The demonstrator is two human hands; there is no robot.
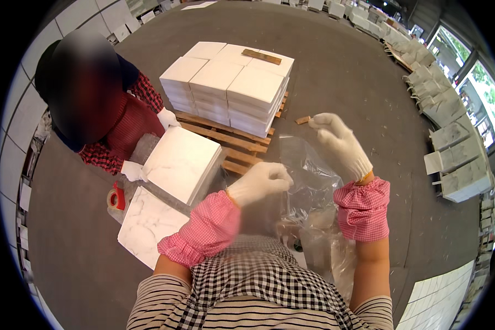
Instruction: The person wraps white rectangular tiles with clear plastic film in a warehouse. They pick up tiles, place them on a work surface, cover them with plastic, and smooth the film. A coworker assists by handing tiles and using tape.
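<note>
Both my hands wear white knit gloves and are raised in front of me. My left hand (261,182) is closed, its curled fingers at the left edge of a clear plastic bag (308,170). Higher and to the right, my right hand (340,142) has bent fingers with the tips together; whatever they pinch is too small to see. The crumpled bag hangs between my hands and down past my right forearm. Left of my left hand lie a stack of white square tiles (184,162) and a marbled tile (151,225).
A co-worker (132,124) in gloves grips the tile stack at left. Behind it, a wooden pallet (242,146) carries white stacked slabs (220,77) with a wood strip (261,56) on top. A red tape dispenser (116,197) sits at left. Wrapped stacks (456,148) line the right.
</note>
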